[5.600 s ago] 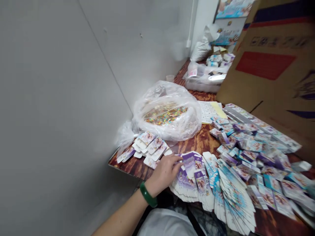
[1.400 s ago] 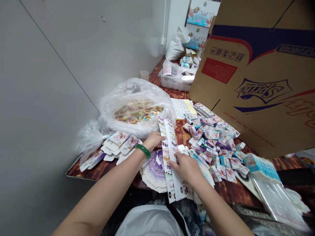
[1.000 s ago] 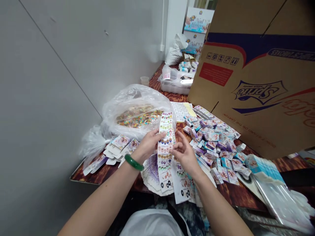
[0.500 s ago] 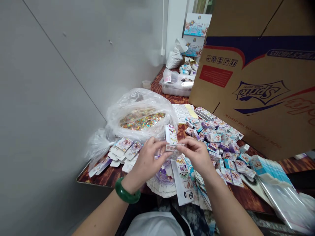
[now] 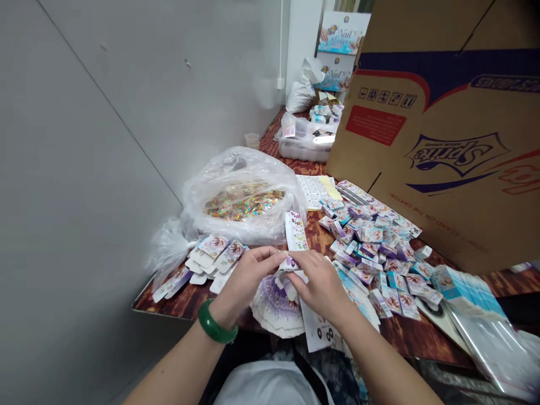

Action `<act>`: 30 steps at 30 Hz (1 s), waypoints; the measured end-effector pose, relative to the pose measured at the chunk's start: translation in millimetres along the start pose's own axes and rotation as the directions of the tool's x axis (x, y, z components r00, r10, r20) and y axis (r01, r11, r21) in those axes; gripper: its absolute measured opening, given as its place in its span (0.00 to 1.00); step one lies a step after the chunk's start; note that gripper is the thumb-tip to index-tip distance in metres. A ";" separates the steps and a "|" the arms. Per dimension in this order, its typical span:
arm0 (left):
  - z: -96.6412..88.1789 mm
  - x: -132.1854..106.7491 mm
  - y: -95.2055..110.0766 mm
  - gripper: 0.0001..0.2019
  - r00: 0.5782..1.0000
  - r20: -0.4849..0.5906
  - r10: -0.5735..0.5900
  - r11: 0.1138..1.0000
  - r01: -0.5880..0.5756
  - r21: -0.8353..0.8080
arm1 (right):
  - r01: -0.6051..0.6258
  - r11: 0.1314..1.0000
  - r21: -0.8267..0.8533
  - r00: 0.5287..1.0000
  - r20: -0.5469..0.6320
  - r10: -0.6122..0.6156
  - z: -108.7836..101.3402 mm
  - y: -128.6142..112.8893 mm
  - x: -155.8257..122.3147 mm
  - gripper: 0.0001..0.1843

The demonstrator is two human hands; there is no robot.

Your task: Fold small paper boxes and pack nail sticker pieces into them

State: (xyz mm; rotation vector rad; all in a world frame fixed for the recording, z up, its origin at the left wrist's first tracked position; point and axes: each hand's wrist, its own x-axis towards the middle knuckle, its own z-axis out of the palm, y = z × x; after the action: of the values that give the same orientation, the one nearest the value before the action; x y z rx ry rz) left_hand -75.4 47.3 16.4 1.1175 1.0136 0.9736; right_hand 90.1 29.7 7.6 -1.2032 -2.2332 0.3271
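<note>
Between the fingertips of both hands is a small folded printed slip (image 5: 288,263), partly hidden by the fingers. My left hand (image 5: 247,275), with a green bangle on its wrist, pinches it from the left. My right hand (image 5: 318,281) grips its right side, the fingers lying across the top. Just beyond the slip stands a narrow sheet printed with colourful nail designs (image 5: 296,232). Below the hands, flat purple-and-white cartons (image 5: 278,312) lie fanned out near the table edge. A longer printed sheet (image 5: 317,332) and fanned blue cartons (image 5: 358,292) lie beside them, partly under my right hand.
A clear plastic bag (image 5: 236,169) with glittery packets stands behind the hands. Small folded boxes (image 5: 371,247) are heaped to the right, before a large cardboard carton (image 5: 442,124). More flat cartons (image 5: 215,259) lie left. A grey wall (image 5: 93,197) borders the table.
The printed slip, spread between the fingertips before, is now folded smaller and held lower. My right hand has moved left and turned over it, close to my left fingers.
</note>
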 end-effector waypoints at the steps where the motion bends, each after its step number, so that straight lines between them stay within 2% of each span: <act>1: -1.5 -0.9 1.0 0.12 1.000 -0.010 0.020 0.998 -0.020 0.051 | -0.016 1.000 0.023 1.000 -0.008 0.016 1.1 1.1 -0.1 0.15; 4: -8.2 -2.9 3.7 0.12 0.974 -0.094 0.204 0.940 -0.169 0.296 | -0.103 0.981 0.166 0.994 -0.024 0.109 0.7 5.0 1.6 0.12; 6: -13.6 -3.4 3.9 0.16 0.962 -0.032 0.272 0.880 -0.235 0.414 | -0.211 0.907 0.364 0.974 0.002 0.226 -1.2 7.4 4.4 0.13; 7: -15.9 -3.4 3.3 0.14 0.971 0.034 0.236 0.873 -0.227 0.431 | -0.270 0.832 0.484 0.956 0.033 0.291 -1.6 8.6 6.2 0.15; 8: -17.6 -3.3 2.2 0.11 0.981 0.102 0.165 0.883 -0.193 0.428 | -0.325 0.724 0.608 0.932 0.079 0.353 -1.5 9.8 8.2 0.18; 10: -18.5 -2.9 -1.1 0.10 0.983 0.180 0.023 0.916 -0.093 0.391 | -0.407 0.419 0.812 0.871 0.206 0.446 1.1 11.9 12.1 0.19; 12: -16.2 -1.9 -4.8 0.11 0.984 0.173 -0.052 0.941 -0.010 0.339 | -0.432 0.091 0.897 0.809 0.341 0.478 5.9 13.3 15.1 0.16; 13: -14.1 -1.1 -6.5 0.12 0.986 0.152 -0.071 0.950 0.020 0.312 | -0.430 -0.038 0.902 0.788 0.395 0.473 8.6 13.6 16.2 0.14; 14: -11.6 0.0 -7.9 0.12 0.988 0.127 -0.087 0.958 0.048 0.283 | -0.429 -0.127 0.894 0.771 0.436 0.464 11.2 13.8 16.9 0.13; 15: -8.8 1.3 -9.0 0.12 0.990 0.097 -0.099 0.965 0.072 0.251 | -0.435 -0.180 0.882 0.757 0.467 0.456 13.5 13.9 17.2 0.13; 17: -3.1 4.2 -10.6 0.12 0.993 0.028 -0.117 0.977 0.110 0.180 | -0.462 -0.216 0.860 0.730 0.507 0.458 17.1 13.7 17.4 0.13; 19: 1.5 6.8 -12.2 0.12 0.990 -0.029 -0.139 0.985 0.141 0.100 | -0.488 -0.201 0.849 0.708 0.520 0.477 19.7 13.4 17.4 0.13; 22: 3.8 9.4 -15.6 0.12 0.981 -0.074 -0.178 0.984 0.176 -0.033 | -0.511 -0.084 0.855 0.723 0.481 0.496 23.9 13.2 18.1 0.13; 25: 1.9 9.8 -18.9 0.11 0.980 -0.083 -0.180 0.965 0.160 -0.206 | -0.492 0.069 0.868 0.734 0.370 0.569 30.5 15.0 19.3 0.14; 28: 0.8 8.3 -20.3 0.10 0.984 -0.085 -0.155 0.947 0.123 -0.296 | -0.497 0.083 0.864 0.707 0.348 0.615 38.0 17.8 21.0 0.17; 30: 1.6 7.9 -19.7 0.11 0.987 -0.103 -0.122 0.970 0.097 -0.221 | -0.506 0.087 0.858 0.725 0.368 0.582 41.5 19.2 22.1 0.18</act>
State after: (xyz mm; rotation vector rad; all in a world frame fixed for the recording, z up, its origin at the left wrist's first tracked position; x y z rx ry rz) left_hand -69.9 51.2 -3.8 0.8252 1.0252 1.0407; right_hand 69.2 60.9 -26.5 -1.1909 -0.9161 1.6184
